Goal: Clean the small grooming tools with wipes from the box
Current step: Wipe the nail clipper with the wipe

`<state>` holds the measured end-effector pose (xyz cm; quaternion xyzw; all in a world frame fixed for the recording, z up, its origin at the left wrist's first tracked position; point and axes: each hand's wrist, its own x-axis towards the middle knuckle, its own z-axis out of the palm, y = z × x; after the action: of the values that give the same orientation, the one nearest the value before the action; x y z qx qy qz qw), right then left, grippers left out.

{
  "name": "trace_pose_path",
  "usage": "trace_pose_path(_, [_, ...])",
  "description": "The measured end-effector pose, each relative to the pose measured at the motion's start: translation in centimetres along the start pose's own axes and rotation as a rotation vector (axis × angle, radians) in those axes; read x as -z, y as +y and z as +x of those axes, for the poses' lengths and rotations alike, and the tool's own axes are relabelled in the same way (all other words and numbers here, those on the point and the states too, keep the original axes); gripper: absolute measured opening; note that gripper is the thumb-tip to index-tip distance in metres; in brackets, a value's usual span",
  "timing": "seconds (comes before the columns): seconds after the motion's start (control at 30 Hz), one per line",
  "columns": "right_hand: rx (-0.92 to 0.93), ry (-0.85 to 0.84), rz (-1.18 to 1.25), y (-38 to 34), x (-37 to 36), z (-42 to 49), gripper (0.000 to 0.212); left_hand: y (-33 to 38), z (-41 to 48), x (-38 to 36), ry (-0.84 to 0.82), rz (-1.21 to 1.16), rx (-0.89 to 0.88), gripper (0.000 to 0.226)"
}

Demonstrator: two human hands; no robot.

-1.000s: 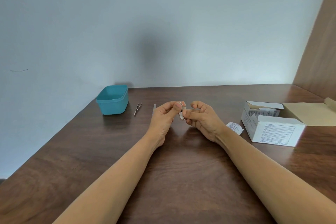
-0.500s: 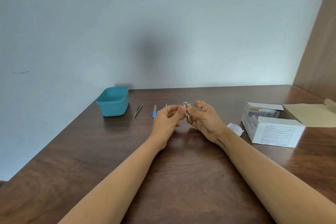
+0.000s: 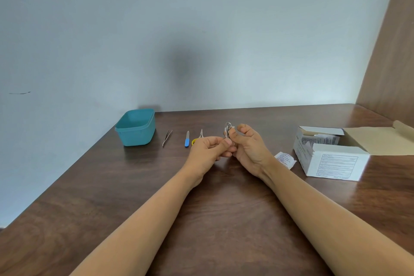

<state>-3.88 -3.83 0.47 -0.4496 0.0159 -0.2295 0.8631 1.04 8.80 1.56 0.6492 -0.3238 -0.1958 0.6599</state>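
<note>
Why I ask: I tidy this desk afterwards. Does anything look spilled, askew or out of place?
Only minor: a wipe packet lies loose on the table beside the open box. The tweezers, file and scissors lie in a row; the left hand and right hand hold the nail clipper. Nothing looks spilled or damaged.

Dark wooden counter (image 3: pixel 224 208): teal tub (image 3: pixel 135 127) far left, then tweezers (image 3: pixel 167 138), blue file (image 3: pixel 187 139), yellow scissors (image 3: pixel 200 135) in a row; wipe packet (image 3: pixel 285 159) just beside open box (image 3: pixel 331 159) on the right.
</note>
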Motion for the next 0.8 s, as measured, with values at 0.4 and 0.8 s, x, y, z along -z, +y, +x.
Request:
trace_pose_path(0.4, [-0.029, 0.069, 0.053, -0.45, 0.15, 0.00, 0.035, 0.44, -0.58, -0.52, 0.025, 0.021, -0.061, 0.018])
trace_pose_path(0.8, [-0.031, 0.095, 0.042, -0.64, 0.37, 0.21, 0.032, -0.19, -0.20, -0.11, -0.030, 0.116, -0.059, 0.018])
